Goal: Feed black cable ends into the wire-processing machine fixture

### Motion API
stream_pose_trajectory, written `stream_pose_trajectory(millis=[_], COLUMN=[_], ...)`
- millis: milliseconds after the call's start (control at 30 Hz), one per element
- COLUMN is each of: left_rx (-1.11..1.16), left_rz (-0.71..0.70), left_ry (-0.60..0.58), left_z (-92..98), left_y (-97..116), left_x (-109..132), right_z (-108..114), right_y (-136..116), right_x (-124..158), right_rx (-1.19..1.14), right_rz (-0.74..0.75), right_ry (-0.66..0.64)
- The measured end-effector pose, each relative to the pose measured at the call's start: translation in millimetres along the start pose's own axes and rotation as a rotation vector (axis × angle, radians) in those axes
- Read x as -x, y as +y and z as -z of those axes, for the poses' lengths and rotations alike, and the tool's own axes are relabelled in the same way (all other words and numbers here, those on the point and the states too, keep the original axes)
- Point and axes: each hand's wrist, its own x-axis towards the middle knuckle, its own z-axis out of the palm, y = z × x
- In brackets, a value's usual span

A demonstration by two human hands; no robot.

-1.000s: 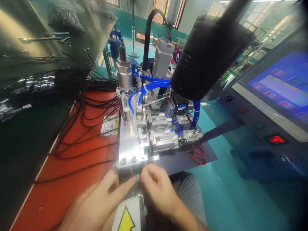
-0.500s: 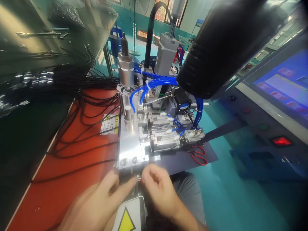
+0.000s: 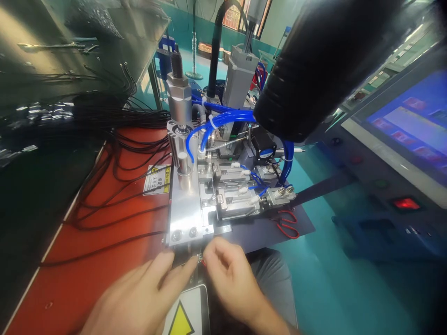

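My right hand (image 3: 228,274) is closed in a pinch just in front of the machine, thumb and forefinger together. At its fingertips shows a small metallic piece with a bit of red wire (image 3: 200,258), too small to name. My left hand (image 3: 143,291) comes in from the lower left, its thumb stretched toward that piece and its forefinger apart from the thumb. Whether the left thumb touches the piece I cannot tell. Just beyond both hands is the machine's bare metal plate (image 3: 185,209), with two bolts at its near end.
A cover with a yellow warning triangle (image 3: 180,321) lies below the hands. Black cables (image 3: 118,228) run over the red tabletop (image 3: 91,274). Red-handled scissors (image 3: 289,224) lie right of the machine. A large black cylinder (image 3: 296,88) hangs overhead; a control panel (image 3: 401,139) stands at right.
The whole view has shifted slightly, so the machine appears a little further left. Both hands keep nearly the same pose around the small piece.
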Motion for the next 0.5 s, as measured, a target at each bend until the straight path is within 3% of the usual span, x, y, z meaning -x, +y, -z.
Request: stream_pose_trajectory(millis=[167,333,500], left_rx=[-0.107,-0.088,0.004], left_rz=[-0.061,-0.086,-0.074], left_ry=[-0.016,0.006,0.064], left_z=[-3.4,-3.9,2.0], left_y=[-2.0,-4.5,-3.3], left_x=[3.6,2.3,-4.3], right_z=[2.0,0.5,2.2], right_y=[-12.0,-7.7,-4.3], right_x=[1.3,0.5,-1.3], right_rx=[0.218,0.051,0.051], right_rz=[0.073,-0.04,-0.002], right_ry=[0.024,-0.004,-0.006])
